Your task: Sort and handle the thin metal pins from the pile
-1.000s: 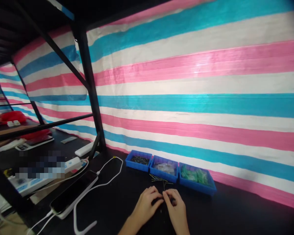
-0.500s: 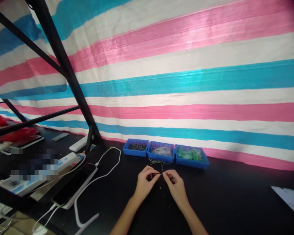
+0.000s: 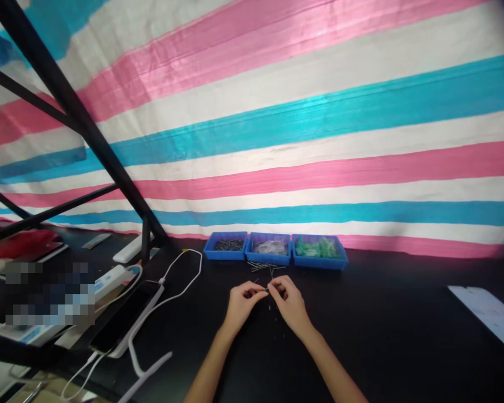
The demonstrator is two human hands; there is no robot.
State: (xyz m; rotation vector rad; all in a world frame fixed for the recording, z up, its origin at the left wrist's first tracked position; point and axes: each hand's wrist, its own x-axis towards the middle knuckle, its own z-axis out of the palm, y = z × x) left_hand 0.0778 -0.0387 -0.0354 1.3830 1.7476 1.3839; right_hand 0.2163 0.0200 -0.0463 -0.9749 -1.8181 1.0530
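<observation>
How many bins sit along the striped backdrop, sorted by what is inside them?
Blue bin of dark metal pins: 1
Blue bin of clear pieces: 1
Blue bin of green pieces: 1
Total: 3 bins

The left hand and right hand meet in front of them, pinching something small.

Three trays (image 3: pixel 273 258) sit behind both hands (image 3: pixel 266 302); phone (image 3: pixel 124 316) lies left.

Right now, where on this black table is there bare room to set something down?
Bare stretch right of the right hand, between the green-filled tray and the white sheet. Crowded left: phone, white cable, and loose pins before the trays.
</observation>
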